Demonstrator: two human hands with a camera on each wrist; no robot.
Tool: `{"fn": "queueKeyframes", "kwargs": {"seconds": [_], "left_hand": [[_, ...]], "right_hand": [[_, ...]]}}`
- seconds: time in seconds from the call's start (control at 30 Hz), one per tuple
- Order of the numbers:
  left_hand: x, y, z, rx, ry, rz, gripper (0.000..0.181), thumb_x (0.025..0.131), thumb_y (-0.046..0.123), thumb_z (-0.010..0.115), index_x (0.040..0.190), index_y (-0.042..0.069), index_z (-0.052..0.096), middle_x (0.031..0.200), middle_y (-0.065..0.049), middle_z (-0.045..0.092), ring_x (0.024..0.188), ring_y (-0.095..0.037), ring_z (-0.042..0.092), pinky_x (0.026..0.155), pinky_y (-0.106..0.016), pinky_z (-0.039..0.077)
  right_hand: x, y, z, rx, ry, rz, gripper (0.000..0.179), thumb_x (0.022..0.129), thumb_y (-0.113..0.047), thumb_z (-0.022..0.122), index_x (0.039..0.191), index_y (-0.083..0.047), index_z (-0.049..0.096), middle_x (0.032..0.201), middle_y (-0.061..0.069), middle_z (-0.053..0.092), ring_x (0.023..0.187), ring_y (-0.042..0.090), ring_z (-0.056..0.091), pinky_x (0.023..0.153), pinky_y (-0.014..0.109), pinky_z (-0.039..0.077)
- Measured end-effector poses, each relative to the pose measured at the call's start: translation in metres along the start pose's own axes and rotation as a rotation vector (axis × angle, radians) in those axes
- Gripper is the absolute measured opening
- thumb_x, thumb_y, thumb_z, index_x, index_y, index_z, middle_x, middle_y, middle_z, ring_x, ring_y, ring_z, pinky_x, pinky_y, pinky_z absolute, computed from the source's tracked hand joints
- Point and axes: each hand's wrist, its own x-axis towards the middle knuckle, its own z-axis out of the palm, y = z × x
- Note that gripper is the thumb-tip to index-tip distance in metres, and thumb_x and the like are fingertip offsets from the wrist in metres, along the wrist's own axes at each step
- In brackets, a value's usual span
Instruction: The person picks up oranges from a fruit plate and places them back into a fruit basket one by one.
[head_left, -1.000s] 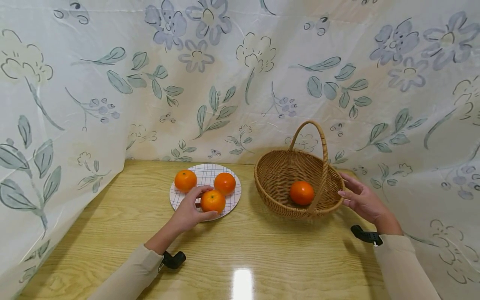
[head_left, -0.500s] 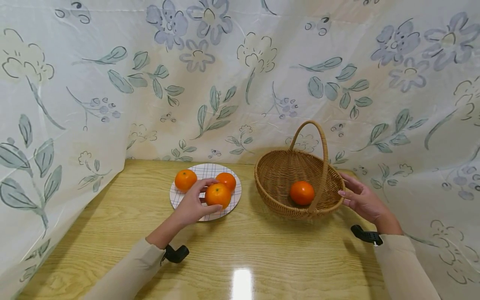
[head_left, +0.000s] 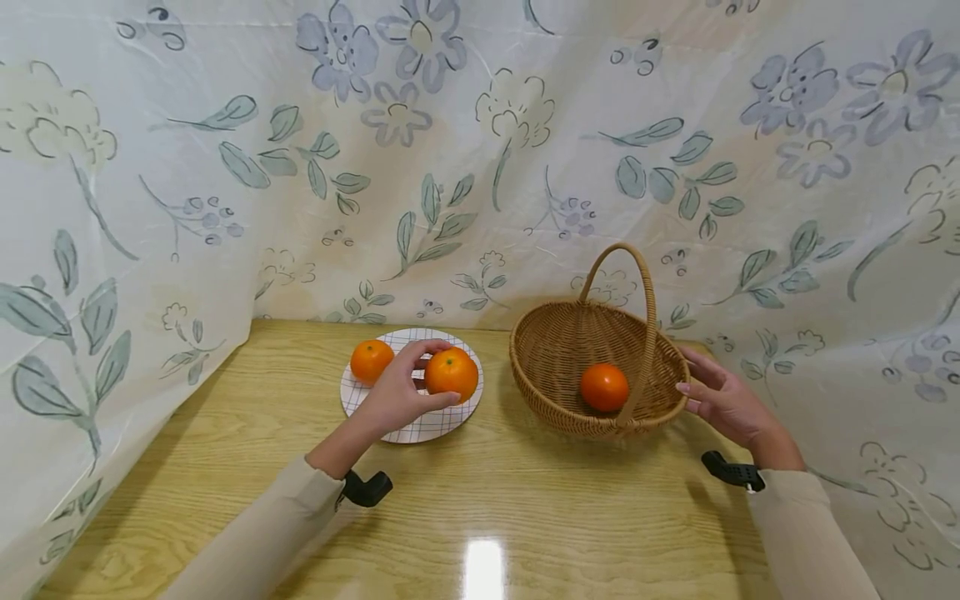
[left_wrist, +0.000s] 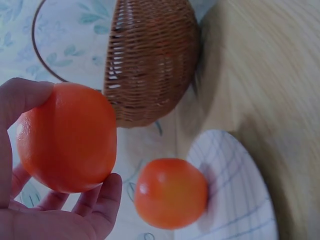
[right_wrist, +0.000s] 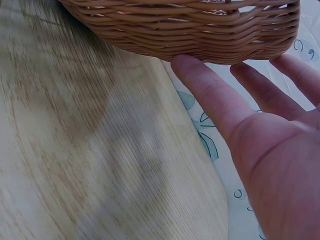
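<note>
My left hand point(head_left: 397, 393) holds an orange point(head_left: 451, 375) between thumb and fingers, over the right part of the checked plate point(head_left: 420, 432). In the left wrist view, the held orange point(left_wrist: 70, 140) is raised off the plate, and another orange point(left_wrist: 170, 192) sits on the plate. At the plate's left edge lies an orange point(head_left: 371, 362); the one at its right is hidden in the head view behind the held fruit. My right hand point(head_left: 731, 404) touches the right side of the wicker basket point(head_left: 551, 333) with fairly straight fingers. Inside the basket lies one orange point(head_left: 604, 387).
The basket's tall arched handle point(head_left: 647, 292) rises above its opening. A flowered cloth point(head_left: 420, 167) hangs behind the wooden table point(head_left: 525, 500) and along both sides.
My left hand has lifted the orange from the front of the plate and carried it right and back, over the orange behind it. The right hand and the basket stay put.
</note>
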Motion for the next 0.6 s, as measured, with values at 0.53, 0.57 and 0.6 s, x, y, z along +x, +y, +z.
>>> {"fn": "queueKeyframes", "kwargs": {"seconds": [0.53,0.57,0.6], "left_hand": [[0.03,0.025,0.012,-0.069,-0.067,0.011,0.069,0.082,0.019,0.087,0.142,0.02,0.054,0.14,-0.002,0.053,0.121,-0.029,0.059,0.094,-0.039,0.059],[0.032,0.026,0.013,-0.075,-0.074,0.012,0.068,0.082,0.019,0.086,0.142,0.02,0.054,0.14,-0.002,0.054,0.121,-0.028,0.059,0.093,-0.038,0.059],[0.034,0.028,0.014,-0.087,-0.082,0.011,0.067,0.082,0.019,0.086,0.142,0.021,0.054,0.139,-0.001,0.054,0.121,-0.028,0.059,0.092,-0.039,0.059]], "right_hand": [[0.001,0.002,-0.003,0.014,-0.03,-0.021,0.072,0.104,0.005,0.047,0.165,-0.009,0.011,0.151,-0.004,0.036,0.128,0.005,0.059,0.097,0.031,0.058],[0.001,0.002,-0.003,0.014,-0.03,-0.02,0.072,0.104,0.005,0.047,0.165,-0.009,0.011,0.151,-0.004,0.036,0.128,0.005,0.059,0.097,0.031,0.058],[0.001,0.002,-0.003,0.012,-0.03,-0.02,0.072,0.104,0.005,0.047,0.165,-0.009,0.011,0.151,-0.004,0.036,0.128,0.005,0.059,0.097,0.031,0.058]]}}
